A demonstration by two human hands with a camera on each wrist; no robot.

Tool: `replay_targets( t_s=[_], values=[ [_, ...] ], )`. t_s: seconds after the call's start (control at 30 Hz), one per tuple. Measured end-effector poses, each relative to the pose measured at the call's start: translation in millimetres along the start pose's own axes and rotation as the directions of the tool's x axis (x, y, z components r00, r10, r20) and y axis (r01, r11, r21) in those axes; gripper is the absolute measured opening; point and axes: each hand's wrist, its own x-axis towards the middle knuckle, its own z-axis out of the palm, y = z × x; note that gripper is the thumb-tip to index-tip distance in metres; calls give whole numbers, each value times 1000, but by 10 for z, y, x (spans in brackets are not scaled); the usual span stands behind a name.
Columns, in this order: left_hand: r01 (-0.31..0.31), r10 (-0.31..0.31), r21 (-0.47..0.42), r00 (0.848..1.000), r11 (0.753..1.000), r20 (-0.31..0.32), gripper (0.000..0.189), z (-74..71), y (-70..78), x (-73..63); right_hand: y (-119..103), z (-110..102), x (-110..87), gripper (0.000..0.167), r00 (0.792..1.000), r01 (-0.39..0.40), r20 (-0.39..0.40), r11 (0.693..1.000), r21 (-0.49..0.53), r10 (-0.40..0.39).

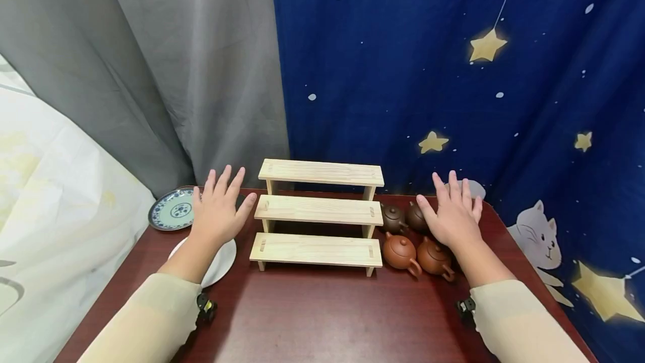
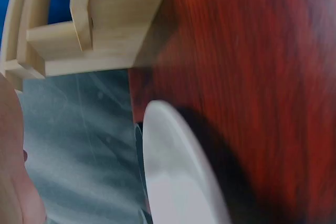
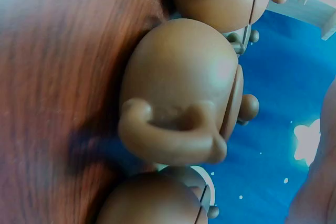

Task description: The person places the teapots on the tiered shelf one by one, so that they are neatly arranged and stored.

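Beside the wooden stand (image 1: 318, 209), left hand (image 1: 218, 214) and right hand (image 1: 453, 216) spread empty, whole only in the head view.

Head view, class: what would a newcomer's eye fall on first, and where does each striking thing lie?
First, probably, the pale three-tiered wooden stand, toward the back of the dark red table. Next come the left hand, spread near a white plate, and the right hand, spread by the reddish-brown teapots. Behind, right of a grey curtain, hangs a deep-blue curtain with yellow stars.
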Motion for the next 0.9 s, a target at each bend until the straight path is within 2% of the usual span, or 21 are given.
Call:
replay_targets(
  t_s=[0.1,0.2,0.27,0.33,0.5,0.53,0.57,0.67,0.77,0.9],
  values=[
    [-6,5,-79,1000,997,-22,76,2,52,-65,14,-45,-77,86,1000,2,5,1000,8,-2],
    [-4,0,-183,1000,983,-21,75,-9,95,-153,29,-98,-164,83,1000,4,9,1000,28,-4],
    [5,-6,-276,1000,961,-2,73,-13,111,-220,47,-136,-227,81,1000,5,4,999,47,-6],
    [30,-18,-369,999,929,34,72,-18,122,-289,69,-169,-298,79,1000,10,-11,998,68,-9],
    [108,-32,-567,989,817,141,68,-12,133,-406,140,-236,-491,75,999,14,-38,994,111,-9],
    [127,-30,-602,985,789,169,67,-7,133,-420,157,-248,-529,74,999,14,-38,993,119,-9],
    [150,-24,-645,979,749,200,67,0,130,-430,175,-258,-565,74,999,16,-39,992,125,-11],
    [238,7,-743,951,626,310,67,31,121,-457,241,-274,-658,72,999,26,-44,990,140,-20],
    [334,34,-781,910,528,413,68,70,118,-496,327,-274,-729,70,998,50,-57,987,156,-41],
    [410,36,-773,874,484,485,68,143,115,-562,466,-253,-820,69,994,83,-79,977,194,-69]
  ],
)
